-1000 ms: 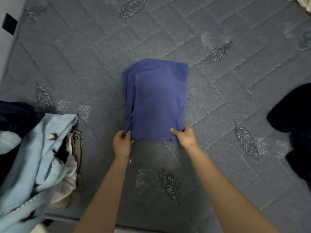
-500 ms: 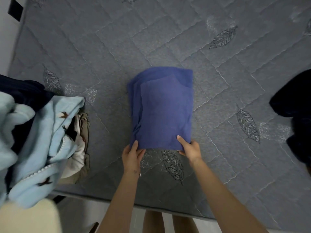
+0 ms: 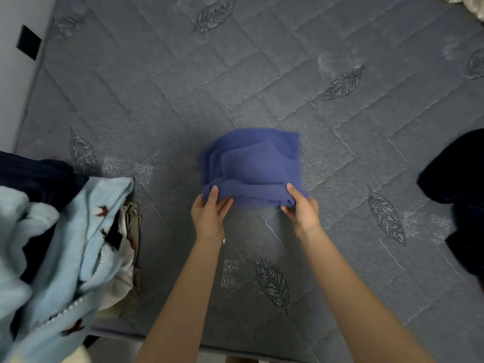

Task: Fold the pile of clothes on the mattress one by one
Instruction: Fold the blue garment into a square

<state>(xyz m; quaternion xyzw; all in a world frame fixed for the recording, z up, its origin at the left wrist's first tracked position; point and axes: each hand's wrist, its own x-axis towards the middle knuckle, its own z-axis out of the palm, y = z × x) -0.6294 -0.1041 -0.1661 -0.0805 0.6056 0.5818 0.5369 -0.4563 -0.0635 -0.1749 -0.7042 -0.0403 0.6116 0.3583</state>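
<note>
On the mattress (image 3: 157,100), both hands, left (image 3: 208,213) and right (image 3: 301,210), clamp the blue garment's (image 3: 256,163) lifted near edge

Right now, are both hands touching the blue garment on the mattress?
Touching. The head view shows the left hand and the right hand each gripping the near edge of the blue garment, with fingers curled over the fabric.

Grey quilted mattress (image 3: 235,74), pale wall (image 3: 13,87) at left, small black patch (image 3: 28,42) between them, possibly a strap
</note>
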